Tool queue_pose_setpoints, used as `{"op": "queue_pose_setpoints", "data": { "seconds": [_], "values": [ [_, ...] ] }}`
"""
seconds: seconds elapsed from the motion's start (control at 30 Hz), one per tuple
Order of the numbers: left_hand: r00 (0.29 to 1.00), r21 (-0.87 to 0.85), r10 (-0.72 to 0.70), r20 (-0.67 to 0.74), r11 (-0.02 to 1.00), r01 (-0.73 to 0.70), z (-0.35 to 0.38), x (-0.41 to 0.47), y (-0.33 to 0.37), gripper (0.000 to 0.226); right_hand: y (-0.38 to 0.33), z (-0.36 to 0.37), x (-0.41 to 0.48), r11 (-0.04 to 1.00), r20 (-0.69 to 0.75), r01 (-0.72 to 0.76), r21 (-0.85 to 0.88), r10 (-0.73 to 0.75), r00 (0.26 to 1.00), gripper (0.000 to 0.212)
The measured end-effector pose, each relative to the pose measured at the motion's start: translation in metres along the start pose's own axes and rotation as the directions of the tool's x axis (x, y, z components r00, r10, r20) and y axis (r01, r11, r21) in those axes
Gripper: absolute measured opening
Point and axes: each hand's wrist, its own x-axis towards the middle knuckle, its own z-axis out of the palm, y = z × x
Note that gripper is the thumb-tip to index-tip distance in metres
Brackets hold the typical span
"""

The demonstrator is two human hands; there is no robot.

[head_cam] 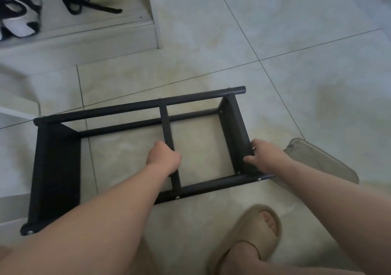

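A black metal rack frame point(135, 105) with fabric end panels lies on the tiled floor in front of me. My left hand point(164, 157) grips its middle crossbar point(167, 124), fingers curled round the bar. My right hand point(266, 157) holds the right end panel point(232, 126), thumb on the inner face and fingers behind its outer edge. The left end panel point(57, 168) is a wide black fabric sheet. Silver screw heads show along the near rail.
A translucent plastic container point(323, 160) lies just right of the frame. My foot in a beige slipper point(258, 230) stands near the frame's front rail. A raised ledge point(84, 39) at the upper left carries black-and-white shoes point(19, 10) and straps. Open tiled floor point(296, 41) spreads to the right.
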Motion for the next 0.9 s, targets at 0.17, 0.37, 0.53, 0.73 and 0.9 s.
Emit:
{"op": "queue_pose_setpoints", "data": {
  "seconds": [0.17,0.37,0.53,0.73,0.9],
  "values": [
    [1.0,-0.043,0.012,-0.002,0.999,-0.012,-0.001,0.0,0.007,0.028,-0.003,-0.009,-0.001,0.998,-0.074,0.002,0.06,0.002,0.997,0.034],
    [0.999,-0.238,0.026,-0.03,0.971,-0.032,-0.018,-0.01,0.028,0.029,-0.011,-0.054,-0.023,0.975,-0.274,0.089,0.205,-0.03,0.961,0.03],
    [0.999,-0.477,0.049,-0.009,0.877,-0.047,-0.048,-0.024,0.057,0.045,-0.016,-0.102,-0.043,0.996,-0.546,0.08,0.024,-0.054,0.836,0.047],
    [0.997,-0.652,0.071,-0.042,0.753,-0.082,-0.073,-0.045,0.086,0.046,-0.036,-0.142,-0.074,0.807,-0.655,0.284,0.518,0.16,0.739,0.094],
    [0.99,-0.777,0.138,-0.031,0.62,-0.111,-0.081,-0.064,0.102,0.035,-0.055,-0.171,-0.092,0.456,-0.561,0.413,0.788,0.255,0.788,0.073]
  ]
}}
